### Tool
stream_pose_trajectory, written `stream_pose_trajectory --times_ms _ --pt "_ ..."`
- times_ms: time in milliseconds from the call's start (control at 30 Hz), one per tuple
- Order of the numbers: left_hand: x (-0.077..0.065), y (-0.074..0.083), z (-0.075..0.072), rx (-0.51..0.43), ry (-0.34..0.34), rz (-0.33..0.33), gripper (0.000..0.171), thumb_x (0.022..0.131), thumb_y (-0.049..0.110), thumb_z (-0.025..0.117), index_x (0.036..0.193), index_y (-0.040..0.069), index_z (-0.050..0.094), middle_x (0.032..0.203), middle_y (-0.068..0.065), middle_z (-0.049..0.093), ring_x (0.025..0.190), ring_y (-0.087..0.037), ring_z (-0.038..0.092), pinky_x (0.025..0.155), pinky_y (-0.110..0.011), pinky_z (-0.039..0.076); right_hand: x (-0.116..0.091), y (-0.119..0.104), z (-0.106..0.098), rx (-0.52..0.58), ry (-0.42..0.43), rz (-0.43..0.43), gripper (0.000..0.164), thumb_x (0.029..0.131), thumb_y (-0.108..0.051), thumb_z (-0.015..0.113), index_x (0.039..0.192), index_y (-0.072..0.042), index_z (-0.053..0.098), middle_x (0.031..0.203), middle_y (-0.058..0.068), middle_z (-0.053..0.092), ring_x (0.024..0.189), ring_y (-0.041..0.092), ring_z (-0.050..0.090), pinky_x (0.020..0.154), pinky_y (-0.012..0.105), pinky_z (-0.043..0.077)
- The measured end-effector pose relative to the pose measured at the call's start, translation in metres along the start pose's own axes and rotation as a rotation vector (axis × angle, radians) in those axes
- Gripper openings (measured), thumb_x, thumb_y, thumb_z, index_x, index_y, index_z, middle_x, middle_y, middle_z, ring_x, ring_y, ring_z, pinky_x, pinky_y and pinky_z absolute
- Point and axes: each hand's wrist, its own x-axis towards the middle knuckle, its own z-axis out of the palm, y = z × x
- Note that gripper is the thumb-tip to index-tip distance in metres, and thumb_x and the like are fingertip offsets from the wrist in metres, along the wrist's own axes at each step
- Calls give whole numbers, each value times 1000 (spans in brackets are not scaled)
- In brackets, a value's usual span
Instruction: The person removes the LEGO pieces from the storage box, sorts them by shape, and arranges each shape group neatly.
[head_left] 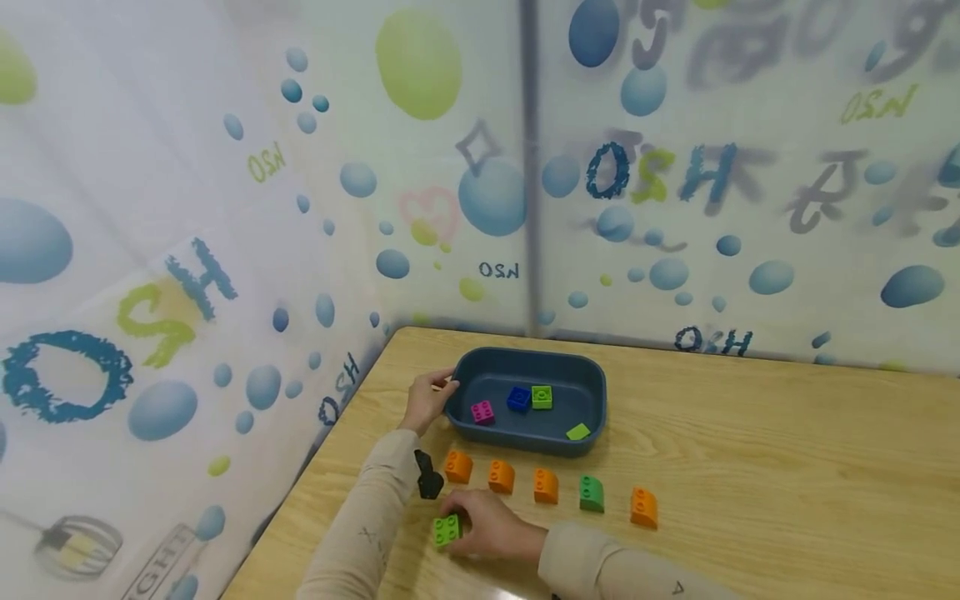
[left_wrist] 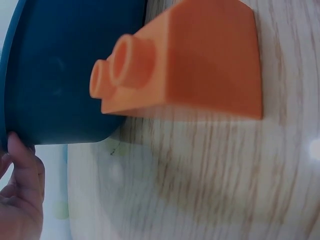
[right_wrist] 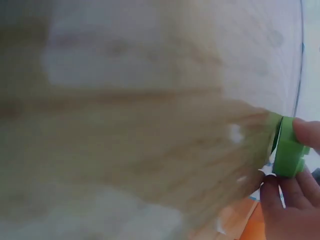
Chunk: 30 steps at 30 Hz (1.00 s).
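Observation:
My left hand (head_left: 429, 400) grips the left rim of a dark blue plastic bin (head_left: 525, 442); in the left wrist view its fingers (left_wrist: 25, 160) curl at the bin's edge. Inside the bin lie a pink brick (head_left: 483, 412), a blue brick (head_left: 518, 399), a lime brick (head_left: 542, 397) and a flatter lime piece (head_left: 577, 432). In front of the bin, my right hand (head_left: 491, 525) pinches a light green building brick (head_left: 447, 531), studs showing, between thumb and fingers. The right wrist view shows that brick (right_wrist: 287, 152) held close over the tabletop.
Between the bin and my right hand runs a row of curved-top bricks: several orange ones, such as the leftmost orange brick (head_left: 458, 467) and rightmost orange brick (head_left: 643, 507), and one green brick (head_left: 592, 493). The wooden table (head_left: 787, 450) meets printed curtains (head_left: 675, 208) behind and at left.

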Motion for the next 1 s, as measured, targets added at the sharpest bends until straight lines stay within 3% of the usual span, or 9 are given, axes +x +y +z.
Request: stream_pose_trajectory --times_ms 333,600,733,1000 --pt "-2 2 0 7 6 19 30 83 8 60 112 1 61 82 -14 58 70 -20 56 49 -25 47 4 -4 -1 -61 -20 38 36 67 -10 75 100 -7 63 95 -8 60 80 -1 49 75 18 42" --pt "0 4 -1 12 6 -1 31 84 10 60 114 3 61 84 -14 57 71 -20 55 51 -25 47 1 -3 -9 -133 -12 -32 46 69 -15 75 111 -5 59 104 0 60 87 4 51 78 20 43" --pt "0 5 -1 26 4 1 31 84 9 59 114 3 60 86 -14 58 75 -21 54 52 -25 47 1 -4 -10 -148 -15 -63 42 70 -10 73 109 -4 60 105 2 60 89 4 52 79 20 43" --pt "-1 4 0 14 -7 -25 31 84 10 60 115 4 60 87 -14 57 71 -20 54 49 -24 47 5 -8 -8 -158 -30 -7 33 73 -8 68 106 -6 63 101 -4 60 87 2 50 79 21 43"
